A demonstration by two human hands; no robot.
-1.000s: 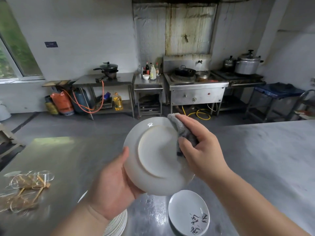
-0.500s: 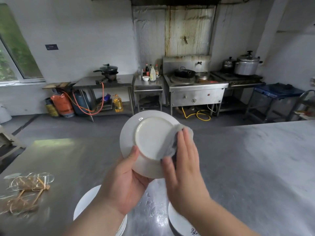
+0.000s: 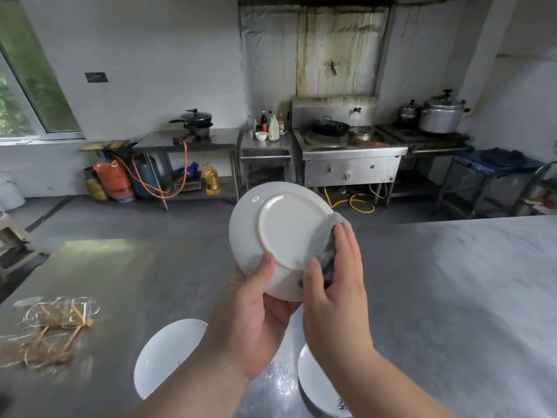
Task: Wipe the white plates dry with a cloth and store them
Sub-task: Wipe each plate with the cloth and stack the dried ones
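Our fingers [image 3: 346,245] on the right hand [image 3: 337,291] lie nearly straight over the grey cloth [image 3: 330,236] and, with the thumb, pinch it round the right rim of the held plate [image 3: 286,224]. The left hand [image 3: 256,321] grips the lower rim. Its thumb sits on the face turned to us, and its other fingers are hidden behind.

The steel table [image 3: 452,297] spreads wide below us. We hold the plate in the air above it, tipped almost upright with its underside towards us. Two more white plates lie on the table near us: a bare plate [image 3: 168,351] at lower left and a marked plate [image 3: 316,384] with dark strokes at lower right.

We judge the held plate to be stiff, fairly light and breakable, with a smooth glaze that would slip if damp. It is best taken at the rim, thumb against fingers, as our left hand has it. The cloth looks soft and limp, so it bunches under pressure.

The held plate is round, plain white and glossy. A raised foot ring encloses a duller centre, and a small glint shows near the upper rim.
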